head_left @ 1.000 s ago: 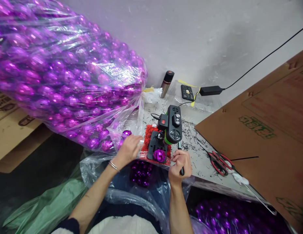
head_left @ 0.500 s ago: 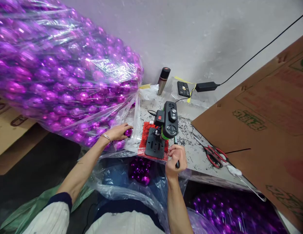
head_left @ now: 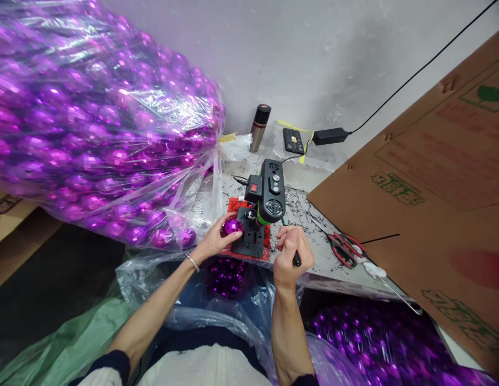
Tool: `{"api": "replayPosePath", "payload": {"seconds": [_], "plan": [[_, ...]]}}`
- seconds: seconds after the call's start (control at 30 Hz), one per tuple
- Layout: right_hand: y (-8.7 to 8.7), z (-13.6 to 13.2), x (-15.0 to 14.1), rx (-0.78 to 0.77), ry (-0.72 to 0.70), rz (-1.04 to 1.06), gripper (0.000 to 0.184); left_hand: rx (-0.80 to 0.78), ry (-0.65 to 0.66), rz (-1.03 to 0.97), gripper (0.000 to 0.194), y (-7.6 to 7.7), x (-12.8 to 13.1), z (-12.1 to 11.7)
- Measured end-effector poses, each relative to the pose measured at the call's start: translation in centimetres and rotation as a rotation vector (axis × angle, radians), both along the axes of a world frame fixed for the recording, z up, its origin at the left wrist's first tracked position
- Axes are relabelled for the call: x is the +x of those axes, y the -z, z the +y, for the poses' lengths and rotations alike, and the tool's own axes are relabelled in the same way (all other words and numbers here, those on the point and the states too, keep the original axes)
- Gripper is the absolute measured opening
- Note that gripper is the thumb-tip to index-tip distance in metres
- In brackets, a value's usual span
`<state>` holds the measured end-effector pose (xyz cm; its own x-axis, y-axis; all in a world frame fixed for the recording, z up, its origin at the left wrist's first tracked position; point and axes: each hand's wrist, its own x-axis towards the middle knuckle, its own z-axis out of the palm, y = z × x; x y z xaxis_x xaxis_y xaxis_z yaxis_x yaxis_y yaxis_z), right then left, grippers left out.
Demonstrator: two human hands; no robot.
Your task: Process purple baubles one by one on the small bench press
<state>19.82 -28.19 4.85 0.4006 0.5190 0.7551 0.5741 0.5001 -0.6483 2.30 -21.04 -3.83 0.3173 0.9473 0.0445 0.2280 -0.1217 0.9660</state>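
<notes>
A shiny purple faceted ball (head_left: 232, 227) is held in my left hand (head_left: 215, 236), fingers and thumb around it, at the left edge of a black base plate (head_left: 249, 244). The plate belongs to a small black bench drill press (head_left: 273, 187) with round vents and a red switch, standing on a red mat (head_left: 266, 252). To the right of the machine, my right hand (head_left: 292, 253) is closed in a fist around its lever handle (head_left: 297, 260), whose black end sticks out below. The tool tip above the plate is partly hidden.
A large clear bag of purple balls (head_left: 112, 134) fills the left. Behind stand a steel flask (head_left: 259, 128), a phone (head_left: 293, 140) and a power adapter (head_left: 332, 136). Red-handled scissors (head_left: 345, 249) lie beside a cardboard box (head_left: 426, 187). More balls (head_left: 227, 279) are in a bag below the table edge.
My left hand has moved right from the big bag's mouth to the machine's plate, carrying a purple ball. My right hand stays on the lever. The whole view has shifted slightly.
</notes>
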Motion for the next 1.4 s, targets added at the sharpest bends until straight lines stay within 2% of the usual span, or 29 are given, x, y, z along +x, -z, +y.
{"api": "replayPosePath", "payload": {"seconds": [0.1,0.17,0.33,0.5,0.7,0.87,1.13,1.27,1.4], "plan": [[-0.3,0.0,0.1,-0.005,-0.011,-0.020,0.041,-0.006,0.018,0.083,0.067,2.0,2.3,-0.4],[-0.2,0.0,0.2,-0.014,-0.011,-0.033,0.040,0.044,0.026,0.155,0.064,2.7,3.1,-0.3],[0.6,-0.3,0.3,-0.019,-0.005,-0.069,0.036,0.322,0.056,0.248,0.055,2.9,3.6,0.1],[1.0,-0.5,0.3,-0.018,0.008,-0.107,0.031,0.424,0.101,0.283,0.055,3.0,3.5,0.2],[1.3,-0.7,0.3,-0.024,-0.001,-0.126,0.030,0.335,0.013,0.284,0.057,3.0,3.8,0.4],[1.3,-0.6,0.3,0.010,-0.011,-0.115,0.032,0.246,0.026,0.229,0.059,3.0,3.6,0.6],[1.2,-0.5,0.1,0.029,0.001,-0.138,0.033,-0.123,0.134,-0.012,0.073,2.1,1.1,1.1],[1.1,-0.5,0.0,0.028,0.008,-0.130,0.033,-0.092,0.182,0.019,0.071,1.5,0.9,1.4],[1.2,-0.5,0.1,0.019,0.008,-0.143,0.033,0.081,0.198,0.162,0.063,1.3,1.3,1.5]]}}
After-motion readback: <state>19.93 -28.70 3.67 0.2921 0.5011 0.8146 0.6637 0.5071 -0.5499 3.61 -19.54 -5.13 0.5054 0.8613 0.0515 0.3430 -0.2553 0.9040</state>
